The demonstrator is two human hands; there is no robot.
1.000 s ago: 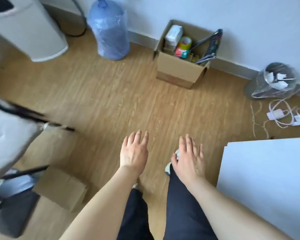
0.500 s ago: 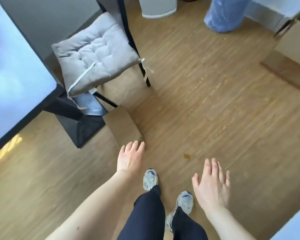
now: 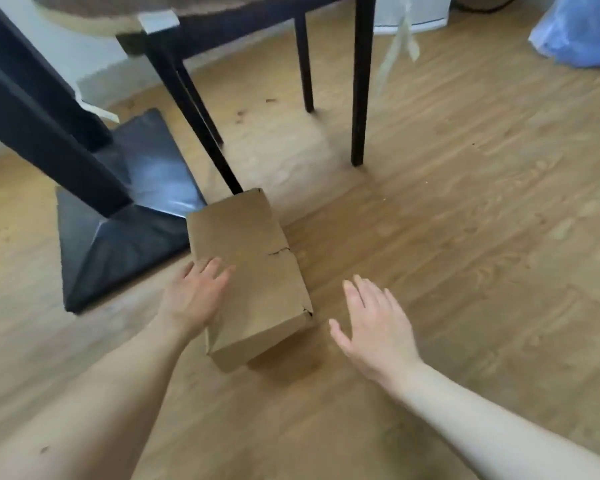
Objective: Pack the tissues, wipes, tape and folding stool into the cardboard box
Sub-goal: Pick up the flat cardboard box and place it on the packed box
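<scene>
Closed cardboard box (image 3: 248, 271) on floor; left hand (image 3: 196, 296) flat on it, right hand (image 3: 374, 320) open beside.

A wooden floor (image 3: 465, 237) carries a closed brown cardboard box (image 3: 250, 271). Beside it rest a dark flat base (image 3: 125, 237) and black chair legs (image 3: 359, 98).

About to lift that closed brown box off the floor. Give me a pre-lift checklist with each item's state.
1. Left hand on the brown box: ok, fingers rest on its left edge.
2. Right hand on the box: not ok, open and apart from it.
3. Box closed: ok, though the top shows a tear.
4. Clear of the chair leg: not ok, far end sits against it.
5. Weight and contents: cannot tell.
</scene>
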